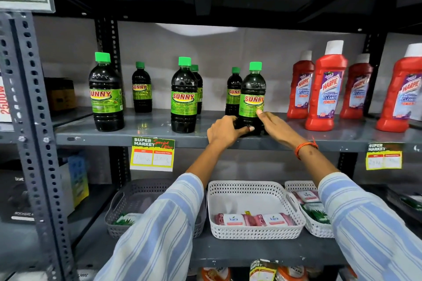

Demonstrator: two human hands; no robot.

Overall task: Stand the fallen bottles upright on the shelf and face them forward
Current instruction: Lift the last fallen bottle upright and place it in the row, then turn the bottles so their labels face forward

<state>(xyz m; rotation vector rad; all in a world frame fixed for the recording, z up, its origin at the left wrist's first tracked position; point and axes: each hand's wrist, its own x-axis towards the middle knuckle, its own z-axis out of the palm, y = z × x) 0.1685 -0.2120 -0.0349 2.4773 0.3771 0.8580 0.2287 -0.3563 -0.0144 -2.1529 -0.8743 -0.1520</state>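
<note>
Both hands' grip flanks upright Sunny bottle base: left hand, right hand.

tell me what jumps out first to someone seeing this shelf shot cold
Both hands meet at the base of one upright Sunny bottle at the front of the middle shelf: the left hand wraps its base, the right hand rests its fingers on the label. More green-capped dark bottles stand upright to its left, and bright red Harpic bottles line the right end of the same shelf.
</note>
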